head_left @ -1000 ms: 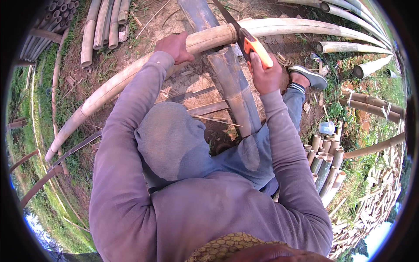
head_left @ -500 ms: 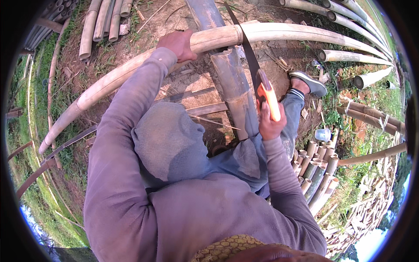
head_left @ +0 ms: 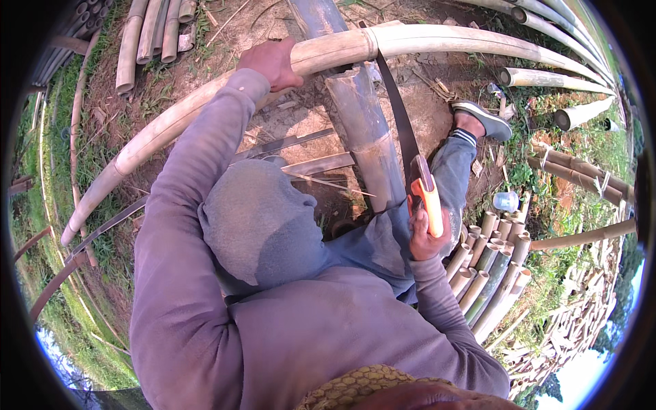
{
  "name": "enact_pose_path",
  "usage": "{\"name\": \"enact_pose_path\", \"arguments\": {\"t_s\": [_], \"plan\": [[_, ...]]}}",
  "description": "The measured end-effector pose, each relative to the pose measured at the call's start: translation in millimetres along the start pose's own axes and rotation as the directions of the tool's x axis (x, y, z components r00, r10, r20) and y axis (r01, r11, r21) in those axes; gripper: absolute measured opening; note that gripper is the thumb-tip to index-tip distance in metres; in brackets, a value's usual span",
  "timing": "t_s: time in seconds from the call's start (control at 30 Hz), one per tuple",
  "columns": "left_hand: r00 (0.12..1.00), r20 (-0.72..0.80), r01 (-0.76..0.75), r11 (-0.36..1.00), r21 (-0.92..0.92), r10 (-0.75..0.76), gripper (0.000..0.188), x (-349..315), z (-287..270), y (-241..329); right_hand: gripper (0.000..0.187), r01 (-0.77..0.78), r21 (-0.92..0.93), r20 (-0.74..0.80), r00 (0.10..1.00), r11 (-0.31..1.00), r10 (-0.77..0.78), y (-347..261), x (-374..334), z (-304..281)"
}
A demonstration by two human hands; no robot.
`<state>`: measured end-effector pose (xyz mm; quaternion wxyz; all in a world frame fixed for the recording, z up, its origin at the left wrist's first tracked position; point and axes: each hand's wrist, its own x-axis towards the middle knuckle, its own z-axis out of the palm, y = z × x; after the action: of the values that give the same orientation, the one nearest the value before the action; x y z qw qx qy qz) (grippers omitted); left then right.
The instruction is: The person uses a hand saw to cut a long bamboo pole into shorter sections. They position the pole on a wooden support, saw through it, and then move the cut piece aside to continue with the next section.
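Two hands, both closed: left hand [head_left: 270,65] over pale bamboo pole [head_left: 331,53], which lies across thick bamboo log [head_left: 371,147]; right hand [head_left: 430,232] around orange-handled saw [head_left: 406,137]. From afar, I'd favour long, square strokes.

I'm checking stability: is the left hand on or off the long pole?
On: the left hand curls over the long bamboo pole, left of the saw blade.

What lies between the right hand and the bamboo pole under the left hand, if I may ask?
The head view shows a saw: its orange handle in the right hand, its dark blade reaching the bamboo pole.
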<state>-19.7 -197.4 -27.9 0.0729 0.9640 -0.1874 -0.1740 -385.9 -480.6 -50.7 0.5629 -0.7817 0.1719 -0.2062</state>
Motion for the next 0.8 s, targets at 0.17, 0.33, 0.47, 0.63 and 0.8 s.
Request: {"name": "enact_pose_path", "arguments": {"t_s": [0.17, 0.33, 0.47, 0.63, 0.8], "plan": [[1.000, 0.004, -0.026, 1.000, -0.003, 0.026, 0.064, 5.1, -12.5, 19.1, 0.027, 0.076, 0.043, 0.033, 0.996, 0.996, -0.077, -15.7, 205.1, 116.8], [0.998, -0.061, -0.011, 0.999, -0.031, 0.009, 0.068, 0.4, -16.4, -0.3, 0.021, 0.131, -0.106, 0.040, 0.991, 0.986, -0.127, -36.6, 121.8, 78.3], [1.000, 0.006, 0.009, 1.000, -0.026, -0.009, 0.069, 2.9, -2.5, -6.2, 0.014, 0.103, -0.199, 0.041, 0.994, 0.974, -0.097, -32.0, -19.2, -23.7], [1.000, -0.007, -0.006, 1.000, 0.009, 0.006, 0.067, 7.7, -7.4, 5.4, 0.016, 0.150, -0.086, 0.034, 0.988, 0.985, -0.147, -5.9, 56.9, 38.3], [1.000, -0.006, -0.020, 1.000, -0.013, 0.019, 0.070, -0.3, -16.3, 15.9, 0.033, 0.061, -0.039, 0.081, 0.995, 0.997, -0.058, -42.0, 210.0, 122.6]]}}
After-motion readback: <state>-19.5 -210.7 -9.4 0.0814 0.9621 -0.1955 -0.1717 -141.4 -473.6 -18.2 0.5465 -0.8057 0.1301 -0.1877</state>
